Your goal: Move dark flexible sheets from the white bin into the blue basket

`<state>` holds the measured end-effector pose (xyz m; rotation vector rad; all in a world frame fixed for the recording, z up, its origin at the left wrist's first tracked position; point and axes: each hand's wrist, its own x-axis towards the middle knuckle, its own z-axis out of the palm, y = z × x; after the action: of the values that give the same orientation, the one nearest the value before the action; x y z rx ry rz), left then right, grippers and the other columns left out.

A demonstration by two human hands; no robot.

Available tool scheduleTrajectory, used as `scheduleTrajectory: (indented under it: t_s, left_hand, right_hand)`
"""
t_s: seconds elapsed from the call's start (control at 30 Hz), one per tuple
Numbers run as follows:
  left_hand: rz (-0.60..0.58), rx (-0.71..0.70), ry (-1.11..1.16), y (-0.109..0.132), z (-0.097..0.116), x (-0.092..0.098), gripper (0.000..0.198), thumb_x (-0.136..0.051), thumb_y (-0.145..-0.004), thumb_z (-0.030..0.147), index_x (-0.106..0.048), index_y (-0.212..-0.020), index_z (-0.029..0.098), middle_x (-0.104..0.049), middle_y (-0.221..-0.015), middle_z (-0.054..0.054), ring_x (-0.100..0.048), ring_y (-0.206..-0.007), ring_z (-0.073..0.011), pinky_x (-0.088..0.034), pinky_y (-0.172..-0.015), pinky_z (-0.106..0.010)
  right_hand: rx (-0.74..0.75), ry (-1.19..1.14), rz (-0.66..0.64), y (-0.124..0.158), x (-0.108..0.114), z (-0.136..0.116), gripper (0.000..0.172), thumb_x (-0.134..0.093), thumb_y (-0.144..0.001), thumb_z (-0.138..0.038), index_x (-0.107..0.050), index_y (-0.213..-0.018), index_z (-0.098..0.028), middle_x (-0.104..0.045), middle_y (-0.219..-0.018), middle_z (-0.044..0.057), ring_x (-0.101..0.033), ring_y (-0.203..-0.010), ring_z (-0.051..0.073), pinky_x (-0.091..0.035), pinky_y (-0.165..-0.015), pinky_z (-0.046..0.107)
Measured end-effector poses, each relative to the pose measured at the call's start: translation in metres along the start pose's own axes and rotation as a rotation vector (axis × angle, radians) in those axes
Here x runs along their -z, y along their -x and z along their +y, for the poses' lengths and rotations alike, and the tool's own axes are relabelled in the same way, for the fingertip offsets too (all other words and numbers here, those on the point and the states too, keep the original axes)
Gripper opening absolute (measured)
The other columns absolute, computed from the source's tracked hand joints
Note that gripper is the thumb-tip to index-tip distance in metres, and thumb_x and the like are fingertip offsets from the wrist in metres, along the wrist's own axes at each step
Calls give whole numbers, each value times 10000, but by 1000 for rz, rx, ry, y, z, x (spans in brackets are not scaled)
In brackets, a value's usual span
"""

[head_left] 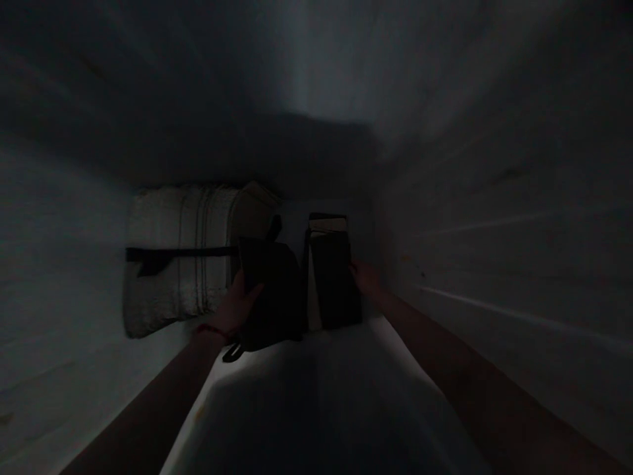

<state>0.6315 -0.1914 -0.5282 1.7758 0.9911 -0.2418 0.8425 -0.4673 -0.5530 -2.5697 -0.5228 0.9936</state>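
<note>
The light is very dim and details are hard to make out. My left hand (238, 305) is closed on the left side of a dark bag (273, 293), thumb lying over its face. A small loop (232, 353) sticks out at the bag's lower corner. My right hand (366, 278) pinches the right edge of a dark flat, book-like item (337, 280). Paler layers (329, 225) show at that item's top and left side. The two dark things stand side by side, a narrow gap between them.
Left of the bag lies a folded pale blanket (202, 214) with dark stripes, bound by a dark strap (205, 252). Pale walls rise close on the left and on the right (494, 231), like the inside of a deep box. A pale surface (316, 396) lies in front.
</note>
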Motion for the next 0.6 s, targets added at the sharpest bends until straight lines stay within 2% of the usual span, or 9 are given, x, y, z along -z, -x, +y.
scheduleTrajectory:
  t_s: [0.1, 0.17, 0.27, 0.37, 0.47, 0.53, 0.6]
  left_hand:
    - [-78, -15, -95, -1, 8, 6, 769, -608, -828, 443, -294, -1506, 262, -505, -1403, -99, -478, -1282, -317, -341, -1102, -464]
    - [-101, 27, -126, -1, 17, 2, 757, -597, -836, 417, -292, -1510, 255, -547, -1354, -106, -505, -1254, -328, -353, -1087, -477]
    - [-117, 51, -47, 1, 27, -12, 735, -619, -816, 365, -344, -1482, 219, -592, -1286, -111, -550, -1199, -316, -390, -1061, -459]
    - [-155, 47, 116, 8, 27, -32, 697, -609, -819, 362, -366, -1448, 188, -609, -1252, -106, -584, -1143, -276, -425, -1037, -430]
    - [-130, 95, 221, 17, 20, -52, 503, -550, -841, 347, -499, -1314, 184, -630, -1195, -93, -609, -1082, -254, -454, -1002, -412]
    - [-98, 116, 239, 21, 15, -63, 357, -480, -874, 341, -586, -1177, 185, -631, -1178, -90, -601, -1105, -250, -455, -1000, -390]
    - [-76, 128, 243, 23, 9, -72, 327, -479, -885, 363, -598, -1142, 199, -627, -1193, -86, -579, -1162, -251, -451, -1010, -374]
  right_hand:
    - [139, 102, -35, 9, 39, -34, 313, -419, -933, -189, -641, -1151, -222, -667, -975, 92, -624, -909, 257, -454, -795, 366]
    - [244, 153, -54, 22, 61, -65, 260, -488, -893, -179, -650, -1092, -221, -635, -978, 83, -604, -897, 251, -439, -775, 353]
    - [487, 286, -31, 50, 68, -104, 159, -568, -849, -182, -636, -991, -202, -577, -1078, 95, -559, -931, 249, -437, -706, 337]
    - [765, 395, -34, 69, 39, -117, 136, -529, -876, -146, -618, -972, -182, -556, -1088, 107, -528, -951, 245, -457, -698, 348]
    - [974, 280, -268, 70, -11, -108, 129, -571, -860, -166, -636, -971, -160, -566, -1103, 120, -517, -992, 262, -473, -785, 390]
    - [1031, 172, -421, 65, -41, -98, 167, -612, -827, -157, -656, -988, -145, -584, -1139, 138, -519, -1034, 283, -474, -827, 415]
    - [1045, 82, -508, 60, -62, -92, 192, -627, -798, -104, -680, -976, -155, -618, -1156, 121, -540, -1054, 263, -478, -858, 392]
